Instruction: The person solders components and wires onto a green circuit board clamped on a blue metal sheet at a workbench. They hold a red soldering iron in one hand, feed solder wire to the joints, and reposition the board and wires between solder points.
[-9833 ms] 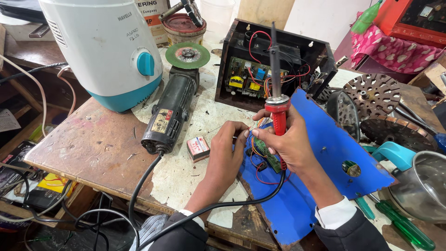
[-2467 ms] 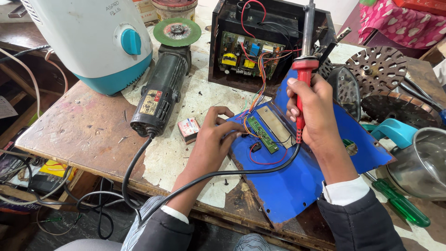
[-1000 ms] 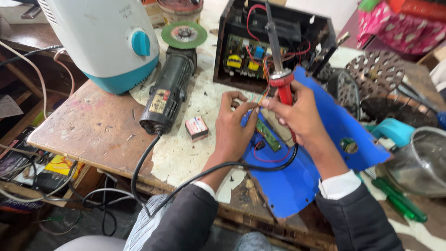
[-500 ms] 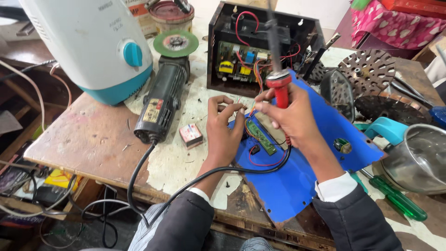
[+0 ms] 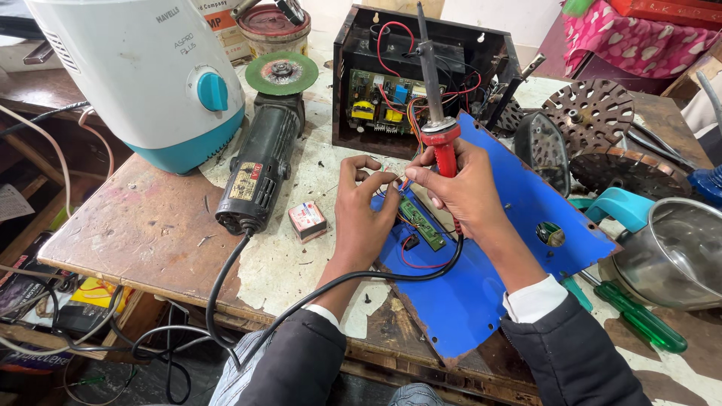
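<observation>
Iron upside down while you fiddle with the wires.

Your right hand is clamped on the red iron, hot end up near the black box's wiring, so one twitch melts insulation. Left hand, just left of that grip, pinches thin wires above the green board on the blue panel; tug and a joint snaps.
</observation>
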The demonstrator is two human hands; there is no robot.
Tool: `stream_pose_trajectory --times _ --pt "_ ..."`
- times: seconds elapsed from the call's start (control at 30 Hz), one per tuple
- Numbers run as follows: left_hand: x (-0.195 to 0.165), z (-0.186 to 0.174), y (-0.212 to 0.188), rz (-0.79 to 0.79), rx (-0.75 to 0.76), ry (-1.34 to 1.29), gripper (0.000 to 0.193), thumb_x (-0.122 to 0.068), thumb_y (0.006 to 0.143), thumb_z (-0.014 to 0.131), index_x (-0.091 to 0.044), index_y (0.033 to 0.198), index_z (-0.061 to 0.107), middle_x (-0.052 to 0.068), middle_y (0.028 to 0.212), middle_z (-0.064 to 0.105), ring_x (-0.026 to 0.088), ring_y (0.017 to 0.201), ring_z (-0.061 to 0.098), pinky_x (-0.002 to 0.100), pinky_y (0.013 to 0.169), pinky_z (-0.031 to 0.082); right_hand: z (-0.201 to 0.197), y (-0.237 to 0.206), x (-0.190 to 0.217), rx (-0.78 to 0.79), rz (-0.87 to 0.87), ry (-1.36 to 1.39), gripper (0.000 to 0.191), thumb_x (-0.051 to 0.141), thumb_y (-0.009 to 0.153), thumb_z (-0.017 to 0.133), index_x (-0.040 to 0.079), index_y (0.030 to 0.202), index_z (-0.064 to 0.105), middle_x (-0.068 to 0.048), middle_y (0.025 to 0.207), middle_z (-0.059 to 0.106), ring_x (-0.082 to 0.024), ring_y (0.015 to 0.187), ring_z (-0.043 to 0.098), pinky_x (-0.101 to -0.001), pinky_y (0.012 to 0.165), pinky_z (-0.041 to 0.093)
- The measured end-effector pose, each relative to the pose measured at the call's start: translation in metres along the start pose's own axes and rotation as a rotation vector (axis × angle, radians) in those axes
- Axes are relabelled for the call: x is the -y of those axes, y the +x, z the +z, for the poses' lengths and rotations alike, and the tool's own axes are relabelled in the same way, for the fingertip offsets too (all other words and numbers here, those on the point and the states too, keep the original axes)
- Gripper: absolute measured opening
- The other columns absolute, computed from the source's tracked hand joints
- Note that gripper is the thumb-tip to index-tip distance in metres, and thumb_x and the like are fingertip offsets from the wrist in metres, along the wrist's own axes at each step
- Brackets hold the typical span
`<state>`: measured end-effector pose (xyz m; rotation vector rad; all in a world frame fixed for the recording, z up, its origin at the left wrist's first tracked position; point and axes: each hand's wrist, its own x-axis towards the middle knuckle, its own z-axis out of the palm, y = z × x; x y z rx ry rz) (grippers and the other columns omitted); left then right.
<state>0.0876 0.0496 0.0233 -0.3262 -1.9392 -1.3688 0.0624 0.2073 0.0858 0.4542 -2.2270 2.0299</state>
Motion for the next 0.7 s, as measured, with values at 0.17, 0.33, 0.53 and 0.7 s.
stream_pose_trajectory --times 0.17,0.33,0.53,0.7 --pt "0.0 0.0 0.001 0.001 -0.004 -0.018 0.013 -0.006 0.086 0.073 -0.003 0.099 0.074 0.011 0.115 0.055 0.024 0.094 0.06 0.037 0.081 0.052 0.0 0.0 0.001 0.008 -0.003 0.025 0.023 -0.001 0.084 0.079 0.004 0.092 0.058 -0.01 0.089 0.072 -0.003 0.051 0.052 -0.0204 0.042 0.04" --pt "-0.002 -0.002 0.0 0.003 0.002 -0.02 0.012 -0.006 0.087 0.073 -0.004 0.099 0.074 0.01 0.115 0.055 0.024 0.094 0.061 0.037 0.082 0.052 0.0 0.0 -0.002 0.021 0.005 -0.072 0.021 0.002 0.085 0.079 0.003 0.092 0.059 -0.005 0.083 0.068 -0.003 0.05 0.049 -0.021 0.042 0.038" --pt "-0.008 -0.005 -0.001 0.059 0.036 0.01 0.014 -0.008 0.087 0.074 -0.004 0.1 0.073 0.011 0.116 0.056 0.025 0.096 0.062 0.038 0.079 0.053 0.005 -0.003 0.008 0.034 0.05 -0.101 0.019 0.009 0.088 0.076 0.003 0.092 0.058 0.0 0.067 0.054 -0.004 0.045 0.045 -0.0232 0.039 0.033" --pt "-0.014 -0.008 -0.001 0.06 0.061 -0.036 0.012 -0.01 0.092 0.073 -0.004 0.103 0.073 0.011 0.117 0.057 0.026 0.098 0.062 0.038 0.08 0.053 -0.01 0.003 0.083 0.046 0.069 -0.1 0.02 0.008 0.088 0.076 0.001 0.091 0.058 -0.001 0.066 0.054 -0.005 0.044 0.045 -0.0239 0.038 0.032"
